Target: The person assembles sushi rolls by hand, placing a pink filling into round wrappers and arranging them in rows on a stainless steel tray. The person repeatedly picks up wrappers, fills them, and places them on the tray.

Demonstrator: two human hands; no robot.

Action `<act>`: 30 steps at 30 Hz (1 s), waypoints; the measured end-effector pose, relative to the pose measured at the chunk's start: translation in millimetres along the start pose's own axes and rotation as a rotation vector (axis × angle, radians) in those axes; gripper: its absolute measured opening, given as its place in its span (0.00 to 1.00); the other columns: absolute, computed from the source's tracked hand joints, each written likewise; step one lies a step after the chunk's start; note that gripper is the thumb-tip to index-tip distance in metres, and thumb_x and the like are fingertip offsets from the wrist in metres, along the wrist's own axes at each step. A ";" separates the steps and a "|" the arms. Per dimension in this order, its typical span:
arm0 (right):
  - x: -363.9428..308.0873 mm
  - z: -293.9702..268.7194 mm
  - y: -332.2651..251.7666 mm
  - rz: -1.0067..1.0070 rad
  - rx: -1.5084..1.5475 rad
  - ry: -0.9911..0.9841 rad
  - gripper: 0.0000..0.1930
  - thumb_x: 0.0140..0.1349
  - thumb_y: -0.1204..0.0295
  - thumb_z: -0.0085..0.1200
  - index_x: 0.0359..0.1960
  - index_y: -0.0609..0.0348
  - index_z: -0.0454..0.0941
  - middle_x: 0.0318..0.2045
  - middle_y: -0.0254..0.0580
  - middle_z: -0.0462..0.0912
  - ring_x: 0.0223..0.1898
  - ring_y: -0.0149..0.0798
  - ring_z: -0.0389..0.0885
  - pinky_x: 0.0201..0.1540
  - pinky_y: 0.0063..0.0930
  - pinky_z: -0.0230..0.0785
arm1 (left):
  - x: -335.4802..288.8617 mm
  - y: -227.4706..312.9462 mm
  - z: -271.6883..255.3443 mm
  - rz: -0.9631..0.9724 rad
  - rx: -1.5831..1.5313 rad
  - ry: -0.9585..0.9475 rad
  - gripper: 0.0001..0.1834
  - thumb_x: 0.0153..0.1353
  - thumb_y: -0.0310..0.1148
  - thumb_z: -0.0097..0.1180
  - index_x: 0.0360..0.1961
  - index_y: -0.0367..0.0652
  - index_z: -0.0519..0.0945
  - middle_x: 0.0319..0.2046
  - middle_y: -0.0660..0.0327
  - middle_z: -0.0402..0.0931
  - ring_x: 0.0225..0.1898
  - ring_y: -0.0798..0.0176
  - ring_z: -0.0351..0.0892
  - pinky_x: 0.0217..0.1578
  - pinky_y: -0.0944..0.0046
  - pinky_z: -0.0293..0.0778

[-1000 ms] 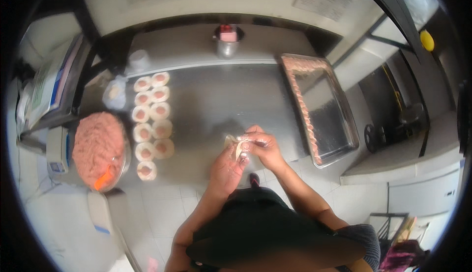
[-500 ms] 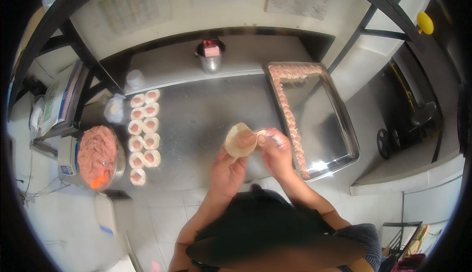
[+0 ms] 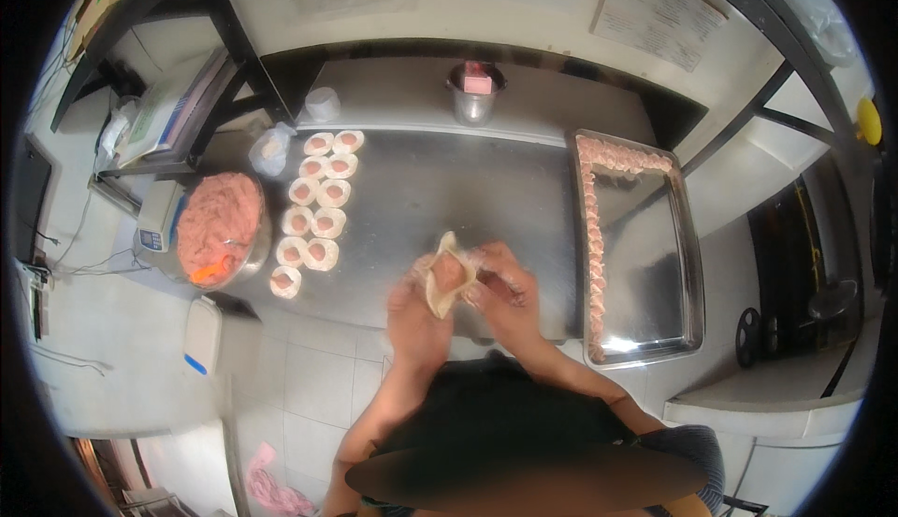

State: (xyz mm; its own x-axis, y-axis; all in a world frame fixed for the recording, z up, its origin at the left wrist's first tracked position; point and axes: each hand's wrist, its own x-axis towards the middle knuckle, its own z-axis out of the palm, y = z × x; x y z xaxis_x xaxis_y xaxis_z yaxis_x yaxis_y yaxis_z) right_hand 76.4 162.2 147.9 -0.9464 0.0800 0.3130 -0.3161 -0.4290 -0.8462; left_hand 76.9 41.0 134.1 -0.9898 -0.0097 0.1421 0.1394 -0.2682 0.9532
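Observation:
A round dough wrapper with pink meat filling (image 3: pixel 447 276) is held between both hands above the front of the steel table (image 3: pixel 440 190). My left hand (image 3: pixel 414 316) cups it from below and my right hand (image 3: pixel 503 294) pinches its right edge. To the left on the table lie several flat wrappers topped with filling (image 3: pixel 313 208) in two rows. At the far left a bowl of pink minced meat (image 3: pixel 220 227) holds an orange scoop.
A steel tray (image 3: pixel 645 265) at the right carries folded dumplings along its far and left sides. A small metal pot (image 3: pixel 475 94) stands at the back of the table, with a plastic bag (image 3: pixel 271 148) and a white cup (image 3: pixel 323 104) at the back left.
The camera view has shifted. The wrapper in my hands has been folded further, its edges now drawn up around the filling.

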 end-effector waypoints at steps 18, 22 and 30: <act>-11.1 27.1 -30.0 -0.194 0.098 0.272 0.12 0.53 0.87 0.62 0.39 0.66 0.79 0.39 0.38 0.76 0.39 0.27 0.74 0.40 0.22 0.69 | 38.4 19.1 9.7 -0.034 -0.642 -0.318 0.11 0.65 0.29 0.56 0.47 0.40 0.72 0.53 0.57 0.69 0.52 0.63 0.72 0.55 0.61 0.68; -10.4 20.0 -38.4 -0.253 -0.397 0.197 0.21 0.51 0.76 0.65 0.48 0.62 0.73 0.35 0.36 0.73 0.38 0.31 0.72 0.37 0.24 0.66 | 41.9 14.6 11.3 -0.201 -0.791 -0.428 0.11 0.66 0.31 0.53 0.48 0.40 0.72 0.51 0.57 0.72 0.53 0.62 0.73 0.51 0.61 0.73; -8.4 -8.3 -50.1 -0.179 -0.243 0.155 0.13 0.55 0.81 0.64 0.43 0.66 0.79 0.45 0.41 0.76 0.42 0.31 0.76 0.45 0.26 0.71 | 43.6 25.0 20.9 -0.261 -1.005 -0.565 0.15 0.64 0.27 0.52 0.50 0.42 0.66 0.50 0.54 0.71 0.55 0.57 0.72 0.50 0.57 0.74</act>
State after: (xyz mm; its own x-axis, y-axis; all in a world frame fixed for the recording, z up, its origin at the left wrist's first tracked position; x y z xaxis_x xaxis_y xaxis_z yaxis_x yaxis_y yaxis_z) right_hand 99.6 190.5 184.1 -0.8676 0.2784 0.4121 -0.4669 -0.1701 -0.8678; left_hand 37.9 54.0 169.7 -0.7967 0.5176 0.3120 -0.4004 -0.8387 0.3692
